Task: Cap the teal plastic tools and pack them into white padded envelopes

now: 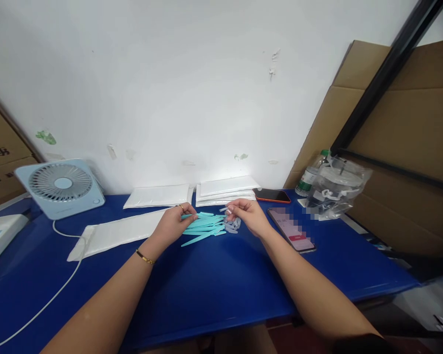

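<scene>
A loose pile of slim teal eyebrow razors (203, 229) lies on the blue table, with small translucent blade caps (233, 226) heaped against its right side. My left hand (174, 223) is at the pile's left edge, thumb and fingers closed on the handle end of one teal razor. Its far end blends in with the others. Just above the caps, my right hand (246, 215) pinches a small translucent cap (223, 209) between thumb and fingertips.
White padded packets (225, 187) are stacked by the wall, and a long one (121, 230) lies left. A blue fan (61, 187) trails a white cable (68, 280). To the right are two phones (273, 195), a bottle (308, 179) and a bagged cup (335, 187).
</scene>
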Action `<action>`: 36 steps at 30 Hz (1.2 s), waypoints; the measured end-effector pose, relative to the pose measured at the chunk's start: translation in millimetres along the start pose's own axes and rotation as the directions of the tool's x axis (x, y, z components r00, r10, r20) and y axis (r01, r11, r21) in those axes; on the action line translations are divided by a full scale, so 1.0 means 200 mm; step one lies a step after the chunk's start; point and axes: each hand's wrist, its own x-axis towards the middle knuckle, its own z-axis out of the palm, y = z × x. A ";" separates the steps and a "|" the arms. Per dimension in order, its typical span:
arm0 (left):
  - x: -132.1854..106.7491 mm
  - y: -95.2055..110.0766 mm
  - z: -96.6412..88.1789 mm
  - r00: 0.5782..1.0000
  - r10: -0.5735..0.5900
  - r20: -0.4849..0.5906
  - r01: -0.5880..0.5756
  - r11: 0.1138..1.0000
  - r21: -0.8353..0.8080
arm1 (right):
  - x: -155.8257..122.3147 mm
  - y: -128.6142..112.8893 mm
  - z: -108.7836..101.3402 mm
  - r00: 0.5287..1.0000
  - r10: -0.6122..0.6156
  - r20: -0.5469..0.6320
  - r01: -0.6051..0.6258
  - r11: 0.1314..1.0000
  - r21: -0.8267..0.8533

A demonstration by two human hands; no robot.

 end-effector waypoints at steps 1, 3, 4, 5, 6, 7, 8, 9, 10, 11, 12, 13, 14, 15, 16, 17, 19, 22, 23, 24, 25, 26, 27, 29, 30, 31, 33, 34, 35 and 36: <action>0.00 0.01 0.00 1.000 0.004 -0.015 -0.004 0.999 0.032 | 0.00 0.00 0.01 1.000 0.007 0.013 -0.007 1.000 0.011; -0.01 0.03 -0.01 1.000 0.003 -0.023 -0.001 0.997 0.076 | -0.01 0.00 0.04 1.000 0.012 0.025 -0.013 1.000 0.022; -0.01 0.05 -0.01 1.000 -0.004 -0.022 0.006 0.996 0.088 | -0.01 0.00 0.05 1.000 0.013 0.028 -0.014 1.000 0.024; -0.01 0.06 -0.01 1.000 -0.013 -0.020 0.015 0.995 0.095 | -0.02 0.00 0.06 0.999 0.013 0.031 -0.014 1.000 0.021; -0.01 0.07 -0.01 1.000 -0.023 -0.015 0.024 0.995 0.096 | -0.02 -0.01 0.07 0.999 0.013 0.033 -0.013 1.000 0.015; -0.01 0.07 -0.02 0.999 -0.033 -0.009 0.034 0.995 0.094 | -0.02 -0.01 0.08 0.999 0.012 0.034 -0.012 1.000 0.005; -0.01 0.08 -0.02 0.999 -0.041 -0.002 0.041 0.995 0.090 | -0.02 -0.01 0.08 0.999 0.009 0.038 -0.009 1.000 -0.007; -0.01 0.08 -0.02 0.999 -0.045 0.002 0.045 0.995 0.088 | -0.02 0.00 0.08 0.999 0.004 0.043 -0.003 1.000 -0.019; -0.01 0.08 -0.01 0.999 -0.045 0.003 0.045 0.995 0.086 | -0.02 0.00 0.08 0.999 -0.003 0.047 0.004 1.000 -0.030; -0.01 0.08 -0.01 0.999 -0.042 0.003 0.041 0.996 0.085 | -0.02 0.01 0.08 0.999 -0.011 0.049 0.012 0.999 -0.037; -0.01 0.08 -0.01 0.999 -0.037 -0.001 0.036 0.996 0.084 | -0.02 0.01 0.08 0.999 -0.019 0.045 0.021 0.999 -0.041; -0.01 0.08 -0.01 0.999 -0.032 -0.006 0.032 0.996 0.083 | -0.02 0.01 0.07 0.999 -0.027 0.038 0.029 0.999 -0.043; -0.01 0.07 -0.01 1.000 -0.028 -0.013 0.029 0.996 0.081 | -0.02 0.01 0.07 0.999 -0.034 0.029 0.035 0.998 -0.045; -0.01 0.07 -0.01 0.999 -0.027 -0.018 0.028 0.996 0.080 | -0.02 0.01 0.07 0.999 -0.040 0.020 0.041 0.998 -0.046; -0.01 0.07 -0.01 0.999 -0.028 -0.023 0.030 0.996 0.079 | -0.02 0.01 0.06 0.999 -0.044 0.015 0.044 0.998 -0.048; -0.01 0.06 -0.01 0.999 -0.032 -0.026 0.034 0.996 0.078 | -0.03 0.00 0.06 0.999 -0.045 0.015 0.046 0.998 -0.051; -0.01 0.06 -0.01 0.999 -0.038 -0.026 0.040 0.997 0.071 | -0.03 0.00 0.07 0.999 -0.042 0.028 0.044 0.998 -0.053; -0.01 0.06 -0.01 0.999 -0.036 -0.015 0.037 0.998 0.049 | -0.04 0.00 0.09 0.998 -0.028 0.055 0.031 0.998 -0.049; -0.01 0.06 0.00 0.999 -0.035 -0.009 0.036 0.998 0.042 | -0.04 0.00 0.10 0.998 -0.021 0.063 0.024 0.998 -0.052; -0.02 0.07 0.00 0.999 -0.036 -0.001 0.036 0.999 0.040 | -0.04 0.01 0.11 0.997 -0.013 0.073 0.017 0.998 -0.059; -0.02 0.07 0.00 0.999 -0.037 0.011 0.037 0.998 0.042 | -0.05 0.02 0.12 0.996 -0.005 0.084 0.011 0.997 -0.071; -0.02 0.07 0.01 0.999 -0.038 0.026 0.037 0.998 0.046 | -0.05 0.03 0.13 0.995 0.000 0.095 0.008 0.996 -0.086; -0.02 0.08 0.02 0.998 -0.041 0.044 0.039 0.998 0.051 | -0.05 0.03 0.13 0.994 0.004 0.108 0.007 0.995 -0.101; -0.02 0.09 0.03 0.997 -0.034 0.069 0.029 0.997 0.070 | -0.04 0.04 0.12 0.992 0.007 0.128 0.009 0.992 -0.124; -0.03 0.10 0.04 0.999 -0.015 0.046 0.011 0.996 0.090 | -0.03 0.04 0.10 0.993 0.006 0.121 0.011 0.991 -0.133; -0.03 0.10 0.04 1.000 0.010 -0.008 -0.009 0.993 0.118 | -0.02 0.04 0.07 0.995 -0.001 0.095 0.015 0.990 -0.141; -0.03 0.09 0.05 0.988 0.056 -0.144 -0.029 0.983 0.183 | 0.01 0.03 -0.01 0.999 -0.039 -0.017 0.036 0.987 -0.157; -0.03 0.07 0.06 0.981 0.063 -0.182 -0.024 0.978 0.206 | 0.03 0.03 -0.05 0.992 -0.073 -0.099 0.057 0.985 -0.164; -0.02 0.06 0.07 0.983 0.058 -0.172 -0.019 0.976 0.219 | 0.04 0.03 -0.10 0.979 -0.105 -0.177 0.075 0.983 -0.170; -0.02 0.03 0.07 0.992 0.049 -0.113 -0.022 0.974 0.226 | 0.06 0.04 -0.14 0.967 -0.117 -0.228 0.076 0.981 -0.179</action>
